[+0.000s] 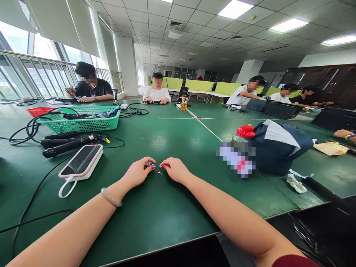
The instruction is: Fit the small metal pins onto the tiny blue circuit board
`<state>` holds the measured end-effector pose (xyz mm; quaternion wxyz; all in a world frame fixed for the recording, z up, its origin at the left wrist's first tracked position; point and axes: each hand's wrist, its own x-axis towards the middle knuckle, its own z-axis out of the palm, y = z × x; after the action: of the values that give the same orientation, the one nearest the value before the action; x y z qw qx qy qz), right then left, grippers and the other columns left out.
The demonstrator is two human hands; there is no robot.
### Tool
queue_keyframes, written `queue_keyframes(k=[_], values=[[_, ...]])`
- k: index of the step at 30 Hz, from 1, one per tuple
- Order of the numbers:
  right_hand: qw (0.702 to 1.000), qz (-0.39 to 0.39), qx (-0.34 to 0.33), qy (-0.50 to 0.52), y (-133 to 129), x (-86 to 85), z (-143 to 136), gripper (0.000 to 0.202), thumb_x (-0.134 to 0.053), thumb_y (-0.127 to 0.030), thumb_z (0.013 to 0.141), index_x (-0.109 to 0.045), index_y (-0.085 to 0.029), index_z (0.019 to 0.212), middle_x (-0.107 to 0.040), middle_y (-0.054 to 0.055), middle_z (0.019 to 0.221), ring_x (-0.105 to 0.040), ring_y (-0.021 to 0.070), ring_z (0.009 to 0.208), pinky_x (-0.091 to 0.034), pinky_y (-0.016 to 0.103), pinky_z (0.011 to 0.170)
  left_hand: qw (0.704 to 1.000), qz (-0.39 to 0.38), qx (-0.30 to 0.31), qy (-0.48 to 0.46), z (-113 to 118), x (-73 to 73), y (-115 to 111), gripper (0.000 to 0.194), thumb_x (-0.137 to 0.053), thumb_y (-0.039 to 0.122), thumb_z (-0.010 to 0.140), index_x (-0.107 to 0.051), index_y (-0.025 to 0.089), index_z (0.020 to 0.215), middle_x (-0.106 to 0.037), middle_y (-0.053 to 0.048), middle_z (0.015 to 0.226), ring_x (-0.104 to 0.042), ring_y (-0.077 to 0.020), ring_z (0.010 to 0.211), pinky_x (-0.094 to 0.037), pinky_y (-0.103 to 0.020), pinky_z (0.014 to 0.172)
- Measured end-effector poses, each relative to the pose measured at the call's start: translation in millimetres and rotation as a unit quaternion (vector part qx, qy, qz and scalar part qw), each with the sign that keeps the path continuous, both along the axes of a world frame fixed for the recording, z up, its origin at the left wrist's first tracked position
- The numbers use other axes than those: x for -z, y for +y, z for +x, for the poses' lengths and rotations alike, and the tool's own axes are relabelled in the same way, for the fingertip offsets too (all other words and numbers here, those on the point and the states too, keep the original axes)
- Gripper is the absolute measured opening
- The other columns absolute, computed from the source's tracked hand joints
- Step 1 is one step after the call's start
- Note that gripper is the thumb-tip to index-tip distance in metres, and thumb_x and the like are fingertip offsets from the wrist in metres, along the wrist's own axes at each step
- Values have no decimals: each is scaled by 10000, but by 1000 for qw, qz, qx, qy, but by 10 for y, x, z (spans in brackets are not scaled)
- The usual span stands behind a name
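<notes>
Forearms (83, 226) reach over the table (155, 218); our left hand (137, 171) pinches a small part (151, 165), our right hand (176, 170) curls beside tiny bits (159, 172), its grip unclear.

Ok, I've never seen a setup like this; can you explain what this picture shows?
No robot here: a camera on a person's head looks forward and down, giving this single view. The left hand holds a small dark object; the right hand is beside it, its fingertips together, though any tiny item there can't be made out. Small bits lie between them on the green table. To the left are a power bank-like device and a green basket; to the right, a dark bag. Other people sit around.
</notes>
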<state>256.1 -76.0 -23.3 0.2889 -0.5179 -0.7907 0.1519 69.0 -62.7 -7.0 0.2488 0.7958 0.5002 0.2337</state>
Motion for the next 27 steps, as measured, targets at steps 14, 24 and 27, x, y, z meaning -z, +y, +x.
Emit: queue_keyframes(k=[14,24,27], values=[[999,-15,24,-40,-30,-37,4,158,-525,-196,813,-680,-220,833,-672,-2,836,-590,134,762,-417,227,678,1000,-12,3,-1,-3,-29,-11,276,-487,400,746,-571,240,955,-630,16,741,-583,-165,678,-424,-262,649],[996,-23,53,-65,6,-12,39,135,-550,-183,793,-676,-226,812,-657,2,874,-576,150,805,-414,247,713,1000,-23,8,-11,-11,-10,2,234,-516,340,733,-567,246,941,-649,11,815,-605,-170,756,-436,-273,712],[995,-23,56,-79,18,-5,45,136,-555,-187,796,-684,-224,816,-649,10,874,-573,152,805,-413,246,708,1000,-22,9,-12,-15,-1,6,232,-513,327,736,-564,244,946,-652,9,819,-608,-169,758,-437,-275,716]])
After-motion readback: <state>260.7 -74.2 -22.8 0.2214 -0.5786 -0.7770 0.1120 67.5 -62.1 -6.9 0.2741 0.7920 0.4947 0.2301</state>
